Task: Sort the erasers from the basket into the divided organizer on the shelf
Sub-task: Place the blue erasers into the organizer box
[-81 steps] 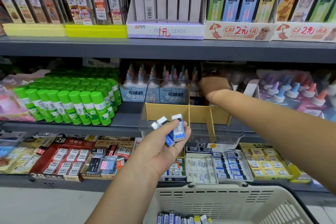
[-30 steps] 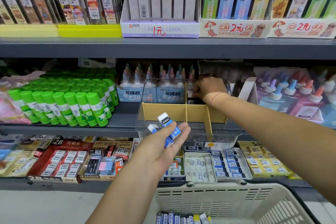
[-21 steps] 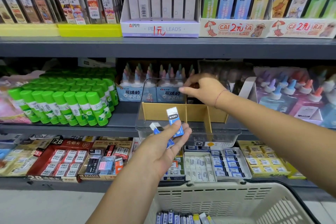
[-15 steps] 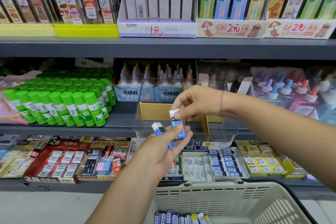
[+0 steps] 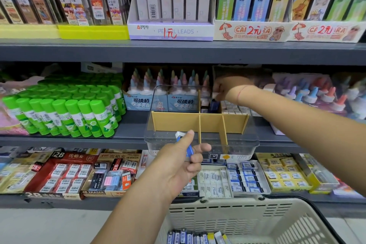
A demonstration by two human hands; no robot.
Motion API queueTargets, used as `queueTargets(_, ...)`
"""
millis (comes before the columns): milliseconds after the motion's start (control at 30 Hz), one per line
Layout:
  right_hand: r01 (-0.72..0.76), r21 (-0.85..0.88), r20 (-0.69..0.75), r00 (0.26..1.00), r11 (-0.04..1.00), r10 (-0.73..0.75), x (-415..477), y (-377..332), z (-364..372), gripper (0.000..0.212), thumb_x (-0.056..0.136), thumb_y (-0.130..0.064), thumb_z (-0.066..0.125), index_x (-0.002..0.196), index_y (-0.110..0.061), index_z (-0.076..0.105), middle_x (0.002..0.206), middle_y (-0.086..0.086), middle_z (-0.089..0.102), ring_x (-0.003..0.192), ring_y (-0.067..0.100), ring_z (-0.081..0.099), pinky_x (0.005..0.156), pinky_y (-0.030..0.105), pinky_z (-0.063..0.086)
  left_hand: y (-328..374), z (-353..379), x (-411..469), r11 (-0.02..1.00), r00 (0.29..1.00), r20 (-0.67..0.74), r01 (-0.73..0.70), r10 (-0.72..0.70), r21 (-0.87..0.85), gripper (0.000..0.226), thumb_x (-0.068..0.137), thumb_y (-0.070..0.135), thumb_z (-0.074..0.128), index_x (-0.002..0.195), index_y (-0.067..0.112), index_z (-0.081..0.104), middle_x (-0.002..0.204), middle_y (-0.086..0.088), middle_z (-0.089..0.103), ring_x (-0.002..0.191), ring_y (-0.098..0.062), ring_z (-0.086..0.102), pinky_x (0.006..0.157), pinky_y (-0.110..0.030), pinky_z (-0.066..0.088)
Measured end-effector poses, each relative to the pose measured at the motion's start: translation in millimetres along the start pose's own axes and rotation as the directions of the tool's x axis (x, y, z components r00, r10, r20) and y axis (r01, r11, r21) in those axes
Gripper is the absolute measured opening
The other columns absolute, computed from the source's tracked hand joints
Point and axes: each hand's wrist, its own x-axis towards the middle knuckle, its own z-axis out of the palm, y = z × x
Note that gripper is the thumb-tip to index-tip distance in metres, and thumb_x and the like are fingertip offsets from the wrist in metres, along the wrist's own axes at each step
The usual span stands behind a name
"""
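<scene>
A clear divided organizer [image 5: 172, 123] with cardboard partitions stands on the middle shelf. My right hand [image 5: 227, 87] reaches over its back middle compartment, fingertips pinched on the top of a dark blue eraser [image 5: 214, 105] standing among others there. My left hand [image 5: 181, 163] hovers in front of the organizer's front wall, thumb pressing one blue-and-white eraser [image 5: 186, 145] against the fingers. At the bottom, the cream basket [image 5: 237, 218] holds several more erasers [image 5: 198, 237] lying in a row.
Green glue sticks [image 5: 69, 113] fill the shelf left of the organizer, and boxes of glue bottles [image 5: 158, 102] stand behind it. The upper shelf's edge [image 5: 178, 51] overhangs. Eraser display boxes [image 5: 69, 172] line the lower shelf.
My right hand came forward, took one eraser from my left hand, and carried it to the organizer's back compartment. My left hand now holds fewer erasers.
</scene>
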Motion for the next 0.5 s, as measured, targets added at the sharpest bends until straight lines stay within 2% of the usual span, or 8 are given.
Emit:
queueTargets(100,-0.012,-0.104,-0.086,0.996,0.995,0.003,3.2,-6.1,15.3,0.018,0.088,-0.027,0.063,0.104,-0.019,0.062,0.101,0.005,0.063,0.090,0.026,0.059,0.077,0.033,0.051,1.4,-1.3,0.9,1.000,1.000,0.013,0.007,-0.007,-0.005,0.013,0.099,0.022,0.047,0.101,0.010,0.044,0.072,-0.013,0.060,0.040,-0.010,0.035,0.033,-0.016,0.024)
queueTargets(200,-0.021,-0.146,-0.141,0.990,0.989,0.001,9.2,-9.1,26.1,0.017,0.087,-0.026,0.064,0.102,-0.017,0.065,0.097,0.005,0.065,0.087,0.027,0.061,0.071,0.031,0.048,1.7,-3.0,2.2,1.000,1.000,0.009,-0.015,0.015,-0.022,0.009,0.100,0.015,0.041,0.103,0.007,0.043,0.074,-0.012,0.056,0.041,-0.011,0.038,0.033,-0.018,0.027)
queueTargets(267,-0.029,-0.188,-0.146,0.989,0.982,0.001,12.8,-10.9,32.5,0.015,0.087,-0.024,0.064,0.099,-0.016,0.065,0.095,0.005,0.065,0.084,0.027,0.061,0.066,0.029,0.042,1.3,-3.0,2.8,0.999,0.999,-0.015,-0.035,0.034,-0.032,0.012,0.100,0.011,0.040,0.108,0.004,0.045,0.078,-0.014,0.058,0.043,-0.012,0.043,0.034,-0.019,0.033)
queueTargets(367,-0.055,-0.260,-0.205,0.979,0.964,0.001,17.0,-13.3,39.6,0.015,0.090,-0.019,0.059,0.103,-0.015,0.065,0.099,0.007,0.066,0.091,0.028,0.062,0.066,0.028,0.038,2.3,-3.2,3.0,0.999,0.999,-0.033,-0.042,0.041,-0.029,0.017,0.101,0.009,0.043,0.112,-0.002,0.050,0.089,-0.017,0.065,0.051,-0.014,0.051,0.039,-0.019,0.042)
queueTargets(500,-0.077,-0.326,-0.215,0.977,0.942,0.006,17.9,-16.9,42.5,0.020,0.094,-0.016,0.053,0.110,-0.013,0.063,0.106,0.008,0.066,0.098,0.028,0.062,0.066,0.030,0.038,3.6,-3.6,3.1,0.998,0.998,0.004,-0.065,0.065,-0.007,0.022,0.101,0.014,0.044,0.103,-0.004,0.056,0.101,-0.019,0.071,0.062,-0.015,0.062,0.049,-0.020,0.051)
